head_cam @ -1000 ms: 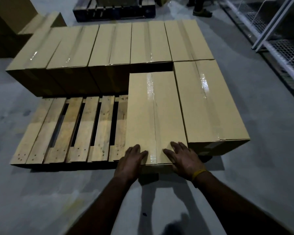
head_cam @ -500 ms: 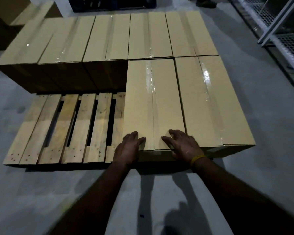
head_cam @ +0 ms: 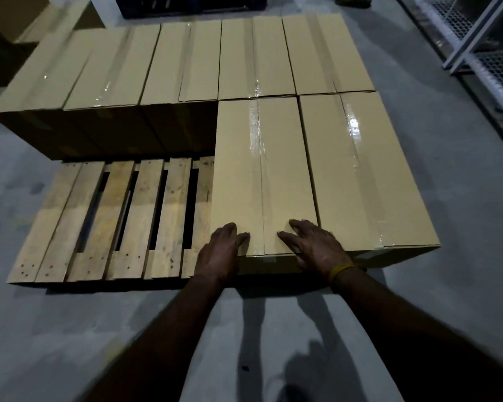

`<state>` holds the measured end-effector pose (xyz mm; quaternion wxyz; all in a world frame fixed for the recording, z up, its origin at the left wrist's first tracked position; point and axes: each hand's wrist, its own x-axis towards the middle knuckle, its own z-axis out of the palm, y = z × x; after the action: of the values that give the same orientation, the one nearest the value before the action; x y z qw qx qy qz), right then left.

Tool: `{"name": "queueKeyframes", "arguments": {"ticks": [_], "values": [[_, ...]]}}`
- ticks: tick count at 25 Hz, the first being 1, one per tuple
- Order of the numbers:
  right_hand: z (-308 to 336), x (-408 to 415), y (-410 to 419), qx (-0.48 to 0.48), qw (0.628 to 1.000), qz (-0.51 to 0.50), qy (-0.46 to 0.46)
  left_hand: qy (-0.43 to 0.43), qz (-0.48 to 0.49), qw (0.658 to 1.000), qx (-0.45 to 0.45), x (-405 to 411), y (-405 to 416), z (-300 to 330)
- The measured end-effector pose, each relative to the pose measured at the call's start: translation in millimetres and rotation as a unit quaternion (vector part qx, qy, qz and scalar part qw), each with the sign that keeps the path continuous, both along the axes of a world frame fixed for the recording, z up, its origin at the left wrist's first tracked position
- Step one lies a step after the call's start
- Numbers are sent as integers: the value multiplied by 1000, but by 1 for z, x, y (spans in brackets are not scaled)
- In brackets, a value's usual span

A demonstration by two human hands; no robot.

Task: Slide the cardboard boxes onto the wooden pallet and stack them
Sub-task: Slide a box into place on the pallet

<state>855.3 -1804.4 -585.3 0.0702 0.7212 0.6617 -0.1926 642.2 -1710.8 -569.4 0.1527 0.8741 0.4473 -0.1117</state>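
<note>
Now box [head_cam: 262,175] pushed flush against rear row; left hand [head_cam: 219,253], right hand [head_cam: 317,245] flat, pressing.

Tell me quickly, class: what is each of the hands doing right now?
Left hand: open, fingers resting on the near end of the box.
Right hand: open, fingers spread on the same box.

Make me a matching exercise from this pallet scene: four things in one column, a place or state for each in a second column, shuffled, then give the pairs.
1. left hand
2. right hand
3. bare pallet slats
4. wire shelving

A. far right edge of the view
B. left of the near boxes, uncovered
C. on the pushed box, with a yellow wristband
D. on the pushed box's near left corner

Pairs: 1-D, 2-C, 3-B, 4-A
</note>
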Motion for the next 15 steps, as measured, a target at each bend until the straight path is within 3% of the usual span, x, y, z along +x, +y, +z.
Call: {"name": "queueKeyframes", "arguments": {"ticks": [7, 15], "values": [[43, -40, -4, 11, 996, -84, 3, -31, 34, 999, -9, -4, -12, 36], [220, -161, -29, 55, 997, -48, -26, -10, 54, 998, 42, -106, -73, 209]]}}
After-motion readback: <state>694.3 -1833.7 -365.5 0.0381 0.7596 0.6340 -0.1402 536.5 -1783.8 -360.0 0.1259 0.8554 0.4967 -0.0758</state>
